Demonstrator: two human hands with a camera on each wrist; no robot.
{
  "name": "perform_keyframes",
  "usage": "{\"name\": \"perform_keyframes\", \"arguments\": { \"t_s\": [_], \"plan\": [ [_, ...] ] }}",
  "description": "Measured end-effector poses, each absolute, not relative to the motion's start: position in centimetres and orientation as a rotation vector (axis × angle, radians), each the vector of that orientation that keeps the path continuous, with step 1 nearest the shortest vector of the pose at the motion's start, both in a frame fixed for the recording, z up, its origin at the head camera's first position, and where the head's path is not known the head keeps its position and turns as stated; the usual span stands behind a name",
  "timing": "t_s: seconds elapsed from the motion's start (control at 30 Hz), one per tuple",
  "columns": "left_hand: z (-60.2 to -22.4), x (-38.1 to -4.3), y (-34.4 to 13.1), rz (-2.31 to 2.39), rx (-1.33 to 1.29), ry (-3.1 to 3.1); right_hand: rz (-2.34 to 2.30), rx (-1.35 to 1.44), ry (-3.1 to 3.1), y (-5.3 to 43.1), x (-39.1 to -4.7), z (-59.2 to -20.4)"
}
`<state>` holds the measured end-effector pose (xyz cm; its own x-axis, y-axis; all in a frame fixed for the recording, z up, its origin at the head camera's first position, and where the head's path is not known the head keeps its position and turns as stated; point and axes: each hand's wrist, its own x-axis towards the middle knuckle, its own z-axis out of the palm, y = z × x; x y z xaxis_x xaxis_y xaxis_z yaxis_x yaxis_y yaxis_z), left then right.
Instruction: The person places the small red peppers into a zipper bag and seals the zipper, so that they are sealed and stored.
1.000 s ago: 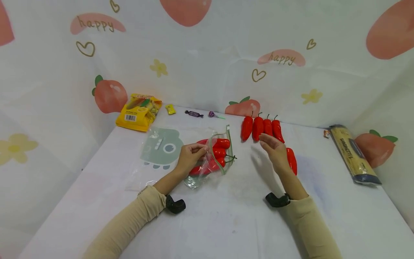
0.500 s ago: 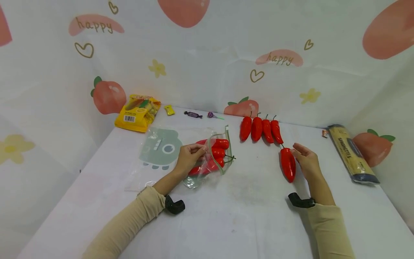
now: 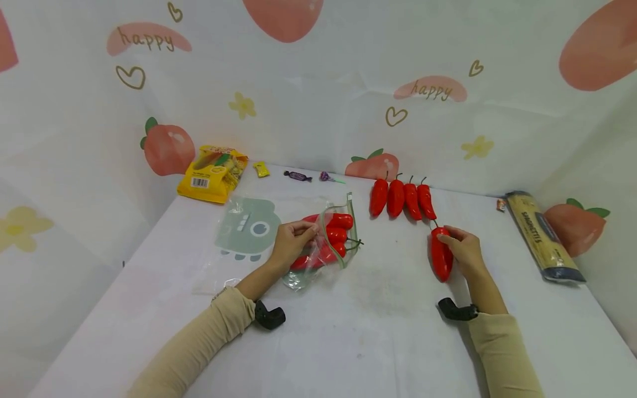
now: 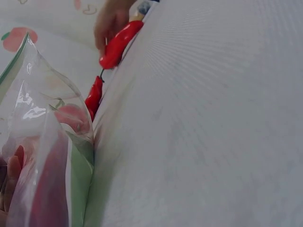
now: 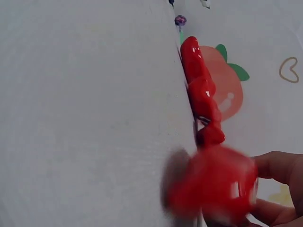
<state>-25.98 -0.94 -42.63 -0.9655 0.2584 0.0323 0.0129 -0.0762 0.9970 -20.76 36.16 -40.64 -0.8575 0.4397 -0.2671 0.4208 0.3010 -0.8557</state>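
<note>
My left hand pinches the upper edge of a clear zip bag printed with a green cartoon face. Several red chili peppers lie inside, their stems poking toward the bag's mouth at the right. In the left wrist view the bag stands up close to the camera. My right hand grips the stem end of a single red pepper, thumb on top and fingers along the far side. That pepper looks blurred in the right wrist view, just over the table.
Several red peppers lie in a row at the back. Along the rear left are a yellow snack bag, a yellow candy, a purple candy and a lollipop. A spaghetti pack lies at the right.
My right hand has swung right from near the row of peppers, passed over the single pepper, then come back left and taken hold of it. The left hand has stayed on the bag.
</note>
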Motion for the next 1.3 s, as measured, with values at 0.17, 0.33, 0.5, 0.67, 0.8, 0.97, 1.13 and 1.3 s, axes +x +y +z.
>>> {"name": "perform_keyframes", "arguments": {
  "t_s": [0.17,0.33,0.5,0.67,0.8,0.97,1.13,1.3],
  "plan": [
    [-42.8,-26.1,-0.9,2.164,0.312,2.052,1.808,-0.741,-2.306,34.8,-21.0,-39.6],
    [-42.7,-26.1,-0.8,2.148,0.304,2.06,2.112,-0.651,-1.951,31.8,-22.1,-38.3],
    [-42.6,-26.0,-0.8,2.128,0.277,2.054,2.188,-0.647,-1.78,28.3,-23.8,-38.3],
    [-42.6,-26.0,-0.8,2.105,0.272,2.049,2.258,-0.715,-1.712,25.7,-25.1,-39.2],
    [-42.7,-26.0,-0.9,2.093,0.29,2.055,2.37,-0.742,-1.729,24.0,-25.7,-40.0],
    [-42.7,-26.0,-0.8,2.114,0.309,2.033,2.281,-0.751,-1.99,22.9,-26.1,-41.2],
    [-42.7,-26.0,-0.8,2.122,0.314,2.023,2.128,-0.7,-2.161,21.9,-26.5,-42.0],
    [-42.8,-26.0,-0.8,2.121,0.332,2.041,1.983,-0.625,-2.297,21.2,-27.1,-42.6]
  ]
}}
